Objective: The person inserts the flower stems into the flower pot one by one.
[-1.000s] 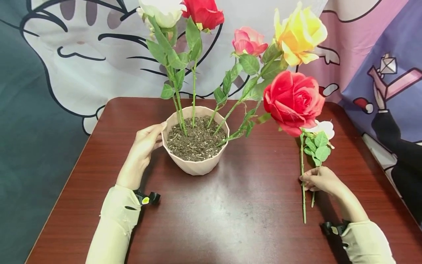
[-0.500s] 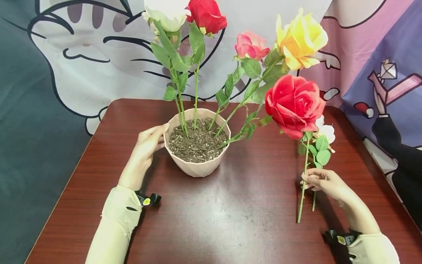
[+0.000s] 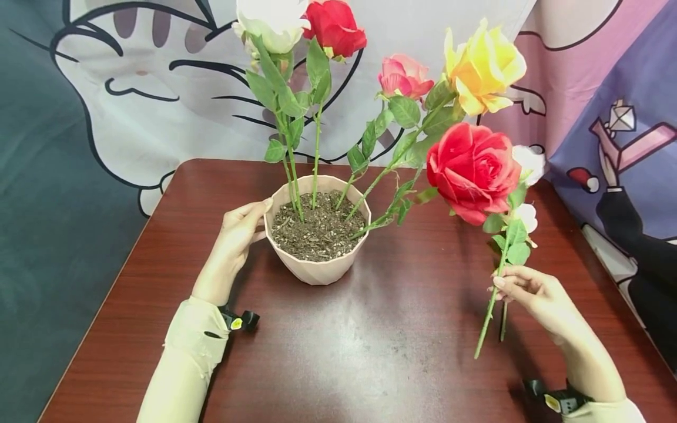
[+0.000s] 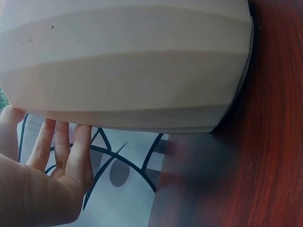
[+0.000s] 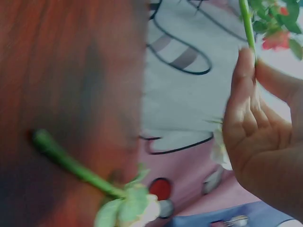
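A pale pink faceted flowerpot (image 3: 317, 271) full of soil stands on the table. At its left rim my left hand (image 3: 240, 238) holds it, thumb at the edge and fingers against the outer wall (image 4: 128, 85). To the right, my right hand (image 3: 534, 294) pinches the green stem (image 5: 247, 26) of a white rose (image 3: 529, 164) between thumb and fingers. This rose leans up and to the right, its bloom partly behind a red one. Below it, a second white rose (image 3: 526, 217) lies on the table, its stem (image 5: 75, 168) apart from the hand.
Planted in the pot are a white rose (image 3: 272, 26), a red rose (image 3: 335, 29), a pink rose (image 3: 404, 76), a yellow rose (image 3: 486, 67) and a large red rose (image 3: 473, 170) reaching right. Behind the brown table (image 3: 391, 341) hangs a printed cloth (image 3: 143, 117).
My right hand has lifted the white rose off the table, raising its bloom and swinging the stem's lower end left. My left hand stays at the pot. The head view shifts slightly.
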`<state>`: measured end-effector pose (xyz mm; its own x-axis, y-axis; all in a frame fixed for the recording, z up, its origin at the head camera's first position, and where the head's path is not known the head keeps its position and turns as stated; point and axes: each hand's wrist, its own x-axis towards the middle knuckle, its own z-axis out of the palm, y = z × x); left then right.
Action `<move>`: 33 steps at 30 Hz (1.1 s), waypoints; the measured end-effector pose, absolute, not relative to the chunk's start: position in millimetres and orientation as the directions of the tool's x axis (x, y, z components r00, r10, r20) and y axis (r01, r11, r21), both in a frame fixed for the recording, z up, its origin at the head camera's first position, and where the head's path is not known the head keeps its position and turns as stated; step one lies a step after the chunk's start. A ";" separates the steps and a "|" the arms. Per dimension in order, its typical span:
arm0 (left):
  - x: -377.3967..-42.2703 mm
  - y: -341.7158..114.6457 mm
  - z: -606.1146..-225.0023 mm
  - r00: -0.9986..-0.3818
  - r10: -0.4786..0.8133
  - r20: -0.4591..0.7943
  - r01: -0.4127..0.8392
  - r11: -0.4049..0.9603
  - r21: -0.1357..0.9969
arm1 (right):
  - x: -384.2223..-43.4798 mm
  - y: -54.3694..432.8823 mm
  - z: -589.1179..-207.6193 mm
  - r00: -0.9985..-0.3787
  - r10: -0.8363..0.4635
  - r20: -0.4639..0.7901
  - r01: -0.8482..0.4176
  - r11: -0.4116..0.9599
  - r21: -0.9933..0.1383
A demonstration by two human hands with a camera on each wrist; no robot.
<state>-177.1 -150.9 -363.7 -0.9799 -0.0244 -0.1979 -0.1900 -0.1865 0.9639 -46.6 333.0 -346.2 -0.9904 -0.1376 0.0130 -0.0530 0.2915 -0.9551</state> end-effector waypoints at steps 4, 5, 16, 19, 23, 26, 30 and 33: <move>-177.1 -151.5 -365.4 -0.979 -0.026 -0.201 -0.193 -0.180 0.964 | -39.8 315.6 -331.4 -0.983 -0.020 0.183 -0.183 0.162 -0.970; -177.0 -151.9 -366.0 -0.979 -0.025 -0.200 -0.193 -0.183 0.964 | -39.2 311.4 -327.6 -0.976 -0.001 0.217 -0.215 0.142 -0.966; -175.6 -155.0 -367.5 -0.982 -0.010 -0.190 -0.184 -0.205 0.961 | -31.1 277.7 -289.5 -0.831 0.190 0.522 -0.529 0.017 -0.849; -177.2 -153.0 -366.8 -0.981 0.000 -0.193 -0.189 -0.205 0.960 | -25.1 270.9 -277.8 -0.730 0.207 0.651 -0.673 -0.058 -0.737; -178.3 -152.2 -365.7 -0.981 -0.003 -0.192 -0.188 -0.199 0.962 | -19.8 260.1 -266.0 -0.639 0.185 0.746 -0.768 -0.115 -0.630; -178.3 -152.9 -364.8 -0.982 -0.008 -0.187 -0.182 -0.197 0.963 | -20.5 252.4 -266.7 -0.582 0.145 0.800 -0.812 -0.167 -0.560; -177.9 -153.2 -364.7 -0.982 -0.007 -0.188 -0.183 -0.207 0.961 | -30.9 238.0 -273.4 -0.498 0.187 0.847 -0.861 -0.224 -0.457; -178.0 -152.1 -364.8 -0.981 -0.008 -0.195 -0.189 -0.205 0.960 | -38.2 217.0 -271.1 -0.465 0.254 0.848 -0.882 -0.214 -0.420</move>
<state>-178.0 -152.1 -364.8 -0.9807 -0.0084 -0.1951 -0.1893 -0.2046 0.9604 -38.2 217.0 -271.1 -0.4652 0.2536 0.8481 -0.8820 -0.2140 -0.4198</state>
